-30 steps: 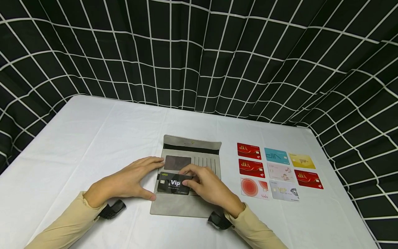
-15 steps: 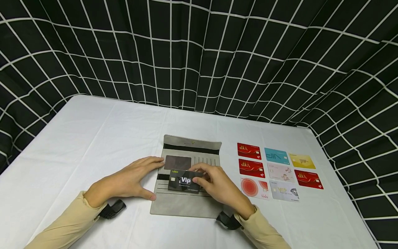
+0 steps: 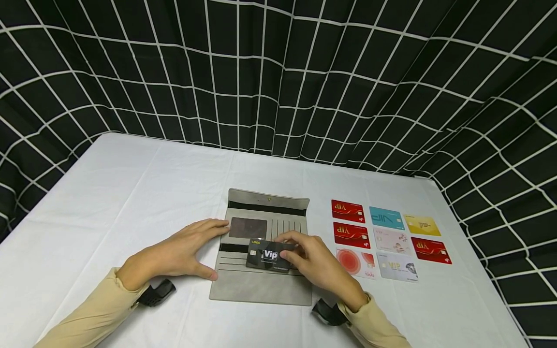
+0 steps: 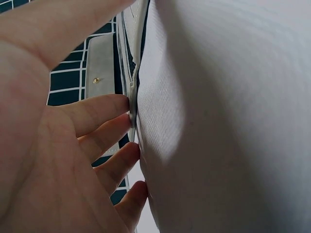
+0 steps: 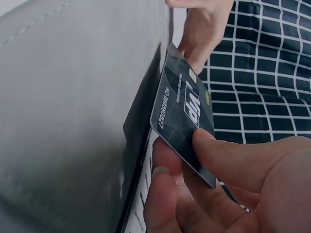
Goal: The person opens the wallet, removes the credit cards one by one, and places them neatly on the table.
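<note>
A grey wallet lies unfolded on the white table, with a dark window pocket and rows of card slots. My right hand pinches a black Vip card at its right end, thumb on the face and fingers beneath. In the right wrist view the card tilts over the wallet's surface. My left hand spreads along the wallet's left edge, index fingertip and thumb right at it. In the left wrist view the fingers reach the wallet's edge, and its flap with a brass snap shows behind.
Right of the wallet, several cards lie in columns: red VIP cards, a teal one, a gold one, a pink one, a red-circle one and a silver one. A black gridded curtain surrounds the table.
My right hand has carried the black card rightward, from the wallet's left side to over its middle card slots. My left hand has stayed in place.
</note>
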The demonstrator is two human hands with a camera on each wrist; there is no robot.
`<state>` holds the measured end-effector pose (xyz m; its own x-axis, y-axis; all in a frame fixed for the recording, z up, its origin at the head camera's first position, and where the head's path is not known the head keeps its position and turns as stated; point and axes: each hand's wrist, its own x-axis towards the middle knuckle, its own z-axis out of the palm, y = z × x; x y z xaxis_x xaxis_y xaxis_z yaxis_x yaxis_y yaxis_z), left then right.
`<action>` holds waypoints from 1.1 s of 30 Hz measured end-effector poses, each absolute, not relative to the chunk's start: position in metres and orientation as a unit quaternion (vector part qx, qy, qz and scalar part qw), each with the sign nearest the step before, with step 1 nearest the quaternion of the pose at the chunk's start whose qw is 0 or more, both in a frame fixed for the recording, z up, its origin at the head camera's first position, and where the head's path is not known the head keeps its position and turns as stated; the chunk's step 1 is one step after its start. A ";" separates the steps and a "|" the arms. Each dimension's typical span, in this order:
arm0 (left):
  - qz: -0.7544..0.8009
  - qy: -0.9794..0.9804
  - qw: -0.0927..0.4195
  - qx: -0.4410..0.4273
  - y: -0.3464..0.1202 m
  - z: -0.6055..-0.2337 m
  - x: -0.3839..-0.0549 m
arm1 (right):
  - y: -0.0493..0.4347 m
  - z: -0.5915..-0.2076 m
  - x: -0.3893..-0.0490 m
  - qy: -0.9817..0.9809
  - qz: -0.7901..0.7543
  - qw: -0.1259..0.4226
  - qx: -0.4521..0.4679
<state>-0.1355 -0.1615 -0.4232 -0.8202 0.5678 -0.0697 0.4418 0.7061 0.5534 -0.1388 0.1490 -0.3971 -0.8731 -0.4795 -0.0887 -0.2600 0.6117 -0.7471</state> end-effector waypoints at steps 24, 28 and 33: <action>0.269 0.916 0.115 0.276 -0.162 -0.423 -0.135 | 0.184 -0.397 -0.136 0.893 -0.382 0.136 -0.195; 0.269 0.915 0.111 0.280 -0.162 -0.424 -0.135 | 0.191 -0.395 -0.135 0.896 -0.376 0.124 -0.199; 0.271 0.914 0.107 0.282 -0.162 -0.423 -0.135 | 0.200 -0.393 -0.133 0.902 -0.371 0.116 -0.188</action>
